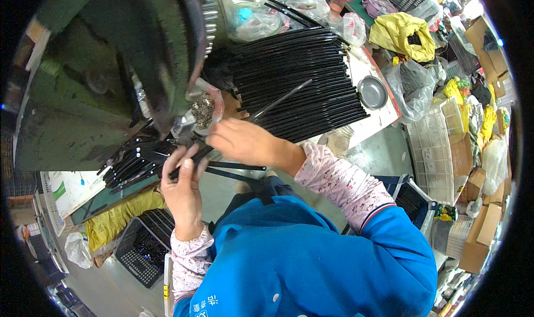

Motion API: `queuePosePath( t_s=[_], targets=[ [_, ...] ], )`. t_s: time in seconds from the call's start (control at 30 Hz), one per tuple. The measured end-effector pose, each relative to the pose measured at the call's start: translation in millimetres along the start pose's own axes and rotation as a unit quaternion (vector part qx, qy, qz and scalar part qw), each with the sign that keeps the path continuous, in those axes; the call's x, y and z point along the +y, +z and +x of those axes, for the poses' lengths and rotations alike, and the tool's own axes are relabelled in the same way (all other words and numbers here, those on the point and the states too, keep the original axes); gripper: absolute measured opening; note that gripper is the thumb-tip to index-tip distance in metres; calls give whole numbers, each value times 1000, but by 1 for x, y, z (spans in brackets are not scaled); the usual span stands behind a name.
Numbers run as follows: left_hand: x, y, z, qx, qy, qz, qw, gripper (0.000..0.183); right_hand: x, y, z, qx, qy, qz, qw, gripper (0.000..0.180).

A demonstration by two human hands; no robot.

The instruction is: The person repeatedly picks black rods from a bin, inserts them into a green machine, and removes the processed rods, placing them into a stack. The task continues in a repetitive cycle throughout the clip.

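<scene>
My left hand (182,187) is under the head of a dark green machine (91,87), its thumb and fingers around a dark rod or tube end. Black tubes (238,166) extend from beside it towards the right. Slightly blurred, my right hand (238,141) has bent fingers beside a clear container of small metal parts (203,110); whether it pinches anything cannot be told. Many black tubes (296,75) lie side by side on the white table, with a clear rod (283,98) across them. More black rods (133,166) lie in a bundle left of my left hand.
A round grey metal dish (373,92) rests on the white table near its red edge (386,83). Plastic bags (260,24) lie beyond the tubes. A black plastic crate (142,250) stands on the floor at lower left. White crates (431,154) and cartons are at the right.
</scene>
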State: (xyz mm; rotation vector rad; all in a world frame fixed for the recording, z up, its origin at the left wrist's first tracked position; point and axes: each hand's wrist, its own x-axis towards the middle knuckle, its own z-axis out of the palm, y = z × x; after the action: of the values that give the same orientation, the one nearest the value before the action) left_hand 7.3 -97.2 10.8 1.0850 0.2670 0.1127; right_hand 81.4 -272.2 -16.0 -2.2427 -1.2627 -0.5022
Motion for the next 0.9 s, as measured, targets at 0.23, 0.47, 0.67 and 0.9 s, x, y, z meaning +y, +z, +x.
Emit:
queuePosePath(
  t_s=[0.23,0.47,0.67,0.9],
  targets=[
    [16,-51,22,122,71,3,990,23,-19,20,29,84,8,-8,996,24],
    [22,-65,35,166,63,36,984,38,-30,24,42,57,-1,-39,998,34],
    [27,-87,39,134,-45,32,989,58,-28,29,43,22,51,-59,997,23],
    [0,-70,19,-281,-226,244,900,30,-21,17,51,56,114,-43,991,27]
  ],
)
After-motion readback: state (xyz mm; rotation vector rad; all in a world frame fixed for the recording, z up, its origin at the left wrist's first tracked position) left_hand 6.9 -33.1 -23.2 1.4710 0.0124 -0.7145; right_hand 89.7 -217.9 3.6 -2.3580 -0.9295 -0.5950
